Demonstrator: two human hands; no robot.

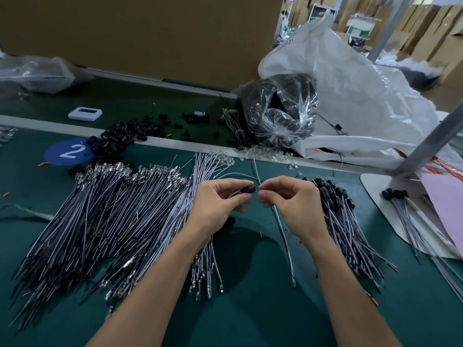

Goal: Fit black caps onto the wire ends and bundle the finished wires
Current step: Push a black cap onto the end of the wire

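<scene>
Green matting (250, 316) is covering the bench, and both hands are working close together over its middle. The left hand (220, 200) is pinching 1 black cap (248, 189) between thumb and curled fingers, with the cap pointing right. The right hand (288, 196) is sitting just beside it, fingers curled, pinching a pale grey wire (283, 230) near its upper end. The wire's tip is almost meeting the cap; whether it is already entering is too small to tell. The rest of the wire is trailing down toward the near edge.

A broad heap of uncapped wires (112, 221) is lying to the left, partly under the left forearm. A smaller fan of capped wires (345, 221) is lying to the right, caps at the far end. Loose black caps (120, 140) are scattering around a blue sticker marked 2 (67, 151). Behind them, a clear bag of black parts (278, 108) is leaning against a large white sack (363, 96), and a small white device (85, 113) is resting on the far strip.
</scene>
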